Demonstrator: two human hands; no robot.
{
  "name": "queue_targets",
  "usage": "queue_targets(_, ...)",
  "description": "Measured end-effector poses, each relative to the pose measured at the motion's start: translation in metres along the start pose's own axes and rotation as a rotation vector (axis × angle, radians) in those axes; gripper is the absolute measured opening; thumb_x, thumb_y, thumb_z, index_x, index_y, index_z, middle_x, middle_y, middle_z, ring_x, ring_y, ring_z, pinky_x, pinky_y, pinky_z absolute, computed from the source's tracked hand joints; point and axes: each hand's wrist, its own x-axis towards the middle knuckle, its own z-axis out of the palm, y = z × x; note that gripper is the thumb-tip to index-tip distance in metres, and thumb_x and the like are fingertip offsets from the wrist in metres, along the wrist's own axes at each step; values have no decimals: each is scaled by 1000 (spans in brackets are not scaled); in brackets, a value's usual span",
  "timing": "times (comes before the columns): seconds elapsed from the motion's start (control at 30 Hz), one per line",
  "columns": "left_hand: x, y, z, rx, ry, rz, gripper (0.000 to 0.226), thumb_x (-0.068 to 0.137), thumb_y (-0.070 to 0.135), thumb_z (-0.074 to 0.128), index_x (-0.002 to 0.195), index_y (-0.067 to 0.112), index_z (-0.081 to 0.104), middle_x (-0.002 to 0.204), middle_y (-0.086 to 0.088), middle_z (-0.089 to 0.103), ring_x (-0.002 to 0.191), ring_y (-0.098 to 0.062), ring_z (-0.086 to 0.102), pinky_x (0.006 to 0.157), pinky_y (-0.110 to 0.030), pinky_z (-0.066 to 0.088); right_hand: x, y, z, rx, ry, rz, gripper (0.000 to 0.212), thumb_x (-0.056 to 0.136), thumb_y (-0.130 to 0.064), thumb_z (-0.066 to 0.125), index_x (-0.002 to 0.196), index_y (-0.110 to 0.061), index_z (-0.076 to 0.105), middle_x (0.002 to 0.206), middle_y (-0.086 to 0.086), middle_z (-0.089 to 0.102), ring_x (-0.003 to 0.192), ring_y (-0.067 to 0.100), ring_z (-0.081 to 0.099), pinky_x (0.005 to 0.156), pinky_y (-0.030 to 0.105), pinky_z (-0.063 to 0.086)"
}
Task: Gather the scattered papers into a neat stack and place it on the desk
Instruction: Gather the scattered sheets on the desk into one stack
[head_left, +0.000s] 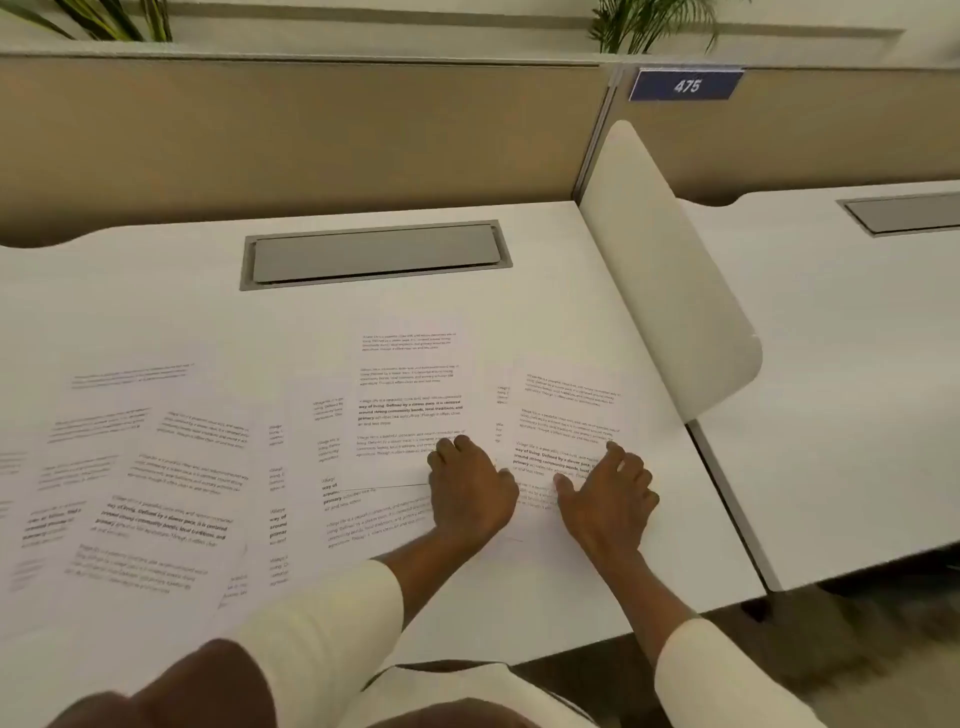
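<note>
Mostly, the scattered papers (171, 467) spread leftward of both flat, unclenched hands (left hand (470, 488) nearer; right hand (608, 493) presses the rightmost sheet (566, 410)).

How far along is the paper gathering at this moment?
Nothing looks done: no stack exists, and printed sheets lie spread and overlapping across the white desk. In hand: the left hand lies flat on the centre sheet and the right hand lies flat on the rightmost sheet, neither sheet lifted. Left: the sheets at the left are untouched; all need collecting, squaring and setting down.
</note>
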Motion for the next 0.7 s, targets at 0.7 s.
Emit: queue_targets(0.7,-20,58,28,-387,-255,-455,92,89,45,80,152,5,25,158,-14,24,149,-31,33,113,-41,45,23,42,-17,138,-181,270,91,72,-41,99,138,-6,46,137,21,46,131,38,47,90,51,59)
